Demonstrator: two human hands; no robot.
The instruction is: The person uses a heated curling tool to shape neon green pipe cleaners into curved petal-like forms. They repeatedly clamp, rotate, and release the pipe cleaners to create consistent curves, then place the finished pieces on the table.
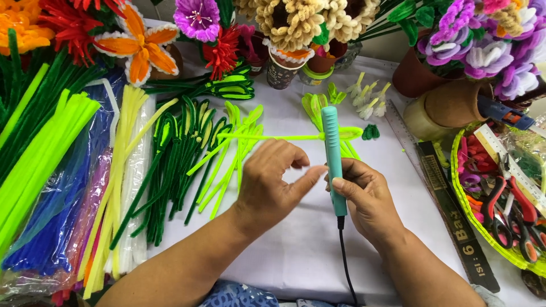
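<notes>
My right hand (368, 199) grips a slim teal flat iron (331, 148) with a black cord, held upright. Its tip is clamped on a bright lime pipe cleaner stem (267, 137) that runs out to the left and ends in a flattened leaf shape (351, 133) on the right. My left hand (274, 182) hovers just left of the iron, fingers curled, thumb stretched toward the handle, holding nothing I can see. Both hands are over a white tablecloth (296, 250).
Bundles of lime, blue, yellow and white pipe cleaners (57, 170) lie at left, shaped green leaves (187, 148) in the middle. Pipe-cleaner flowers in pots (296, 34) line the back. A metal ruler (449, 210) and a green basket (462, 196) with scissors sit at right.
</notes>
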